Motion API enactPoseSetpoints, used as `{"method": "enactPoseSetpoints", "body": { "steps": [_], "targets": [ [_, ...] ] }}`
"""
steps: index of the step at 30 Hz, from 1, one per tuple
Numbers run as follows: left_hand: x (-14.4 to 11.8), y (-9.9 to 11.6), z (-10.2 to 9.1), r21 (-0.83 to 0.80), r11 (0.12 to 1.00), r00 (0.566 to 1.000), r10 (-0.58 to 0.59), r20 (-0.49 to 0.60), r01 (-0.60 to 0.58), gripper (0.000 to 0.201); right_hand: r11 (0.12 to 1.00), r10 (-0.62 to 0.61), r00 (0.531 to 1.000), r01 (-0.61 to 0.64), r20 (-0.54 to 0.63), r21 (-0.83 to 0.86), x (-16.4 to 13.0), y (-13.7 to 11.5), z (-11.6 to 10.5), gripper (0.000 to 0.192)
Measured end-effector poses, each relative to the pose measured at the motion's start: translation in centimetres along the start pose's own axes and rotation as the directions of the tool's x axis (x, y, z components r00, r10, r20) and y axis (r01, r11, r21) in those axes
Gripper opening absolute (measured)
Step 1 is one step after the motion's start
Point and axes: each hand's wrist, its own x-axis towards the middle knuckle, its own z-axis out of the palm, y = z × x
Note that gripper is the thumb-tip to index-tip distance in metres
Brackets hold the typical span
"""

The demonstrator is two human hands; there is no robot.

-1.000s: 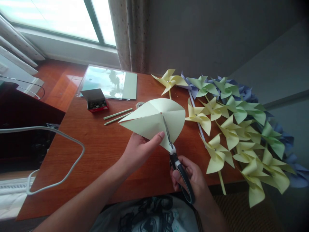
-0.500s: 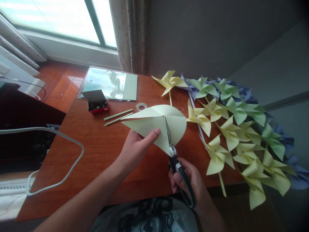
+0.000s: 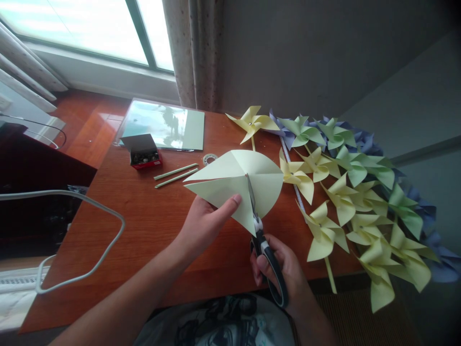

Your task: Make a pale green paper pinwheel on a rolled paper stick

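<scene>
Two hands work above a wooden table (image 3: 144,226), whose left and near edges run out of the picture. At far left a white cable (image 3: 90,211) loops over the table corner and its ends are cut off by the frame. Behind it stands a small open red box (image 3: 143,152); its contents are too small to identify. A glossy sheet (image 3: 165,125) lies at the back edge, reflecting the window, so its surface cannot be read. Two thin pale green sticks (image 3: 175,174) lie side by side near a small ring (image 3: 211,158) of unclear material. The left hand (image 3: 205,223) pinches the pale yellow paper (image 3: 230,180) at its lower edge: the thumb lies on top, and the fingers are hidden beneath the sheet. The paper is held in the air above the table centre, creased into sections that meet near its middle. The scissors (image 3: 261,240) have their blades nearly together, reaching in from the lower corner of the paper toward the centre; the lower blade is hidden behind the paper. The right hand (image 3: 284,269) is closed through the black handles, with its fingertips concealed by them. To the right, a heap of paper pinwheels (image 3: 345,192) in yellow, green and blue overhangs the table edge; those at the rear are largely covered.
</scene>
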Motion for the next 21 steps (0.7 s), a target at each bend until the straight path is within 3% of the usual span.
{"method": "enactPoseSetpoints", "body": {
  "steps": [16, 21],
  "targets": [
    [0.06, 0.05, -0.08, -0.038, 0.999, 1.0, 0.004, 0.011, -0.003, 0.028, 1.0, -0.02, 0.999, 0.02, 0.031, -0.011, 0.15, 0.41, -0.23, 0.051],
    [0.47, -0.12, -0.63, -0.124, 0.989, 0.993, 0.075, -0.092, -0.086, 0.022, 0.997, -0.06, 0.994, 0.064, 0.086, -0.04, 0.05, 0.71, -0.32, 0.056]
  ]
}}
